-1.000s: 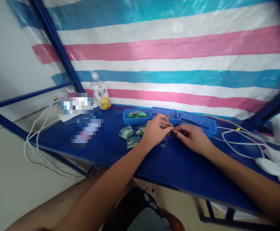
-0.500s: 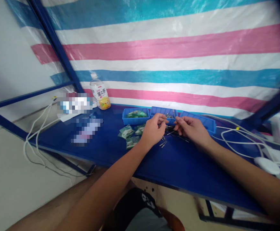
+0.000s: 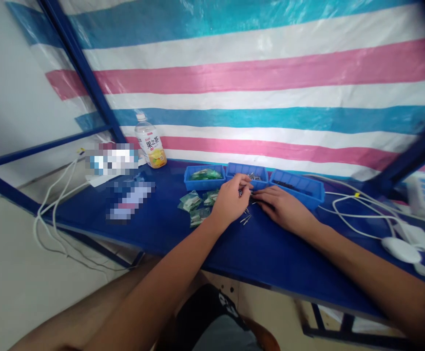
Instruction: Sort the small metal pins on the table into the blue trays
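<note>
My left hand [image 3: 231,199] is closed, its fingers curled over the desk beside the middle bin; what they hold, if anything, is hidden. Some thin metal pins [image 3: 246,219] lie on the desk just below it. My right hand [image 3: 283,204] reaches in low from the right, palm down, fingers stretched towards the left fingertips and touching the spot where small dark pieces lie. Small clear bags with green [image 3: 200,217] lie left of my left hand. Behind are three blue bins: one with green bags [image 3: 204,185], one with metal pins [image 3: 260,185], one with dark pieces [image 3: 300,195].
A drink bottle [image 3: 151,144] stands at the back left, near blurred items. White cables [image 3: 351,217] and a round white device [image 3: 400,250] lie on the right of the blue desk [image 3: 256,258]. A striped sheet [image 3: 252,117] hangs behind; a blue frame post [image 3: 83,73] rises at left.
My right hand has come down from its raised pinch near the middle bin, its fingers now stretched out low over the small pieces. My left hand has hardly moved.
</note>
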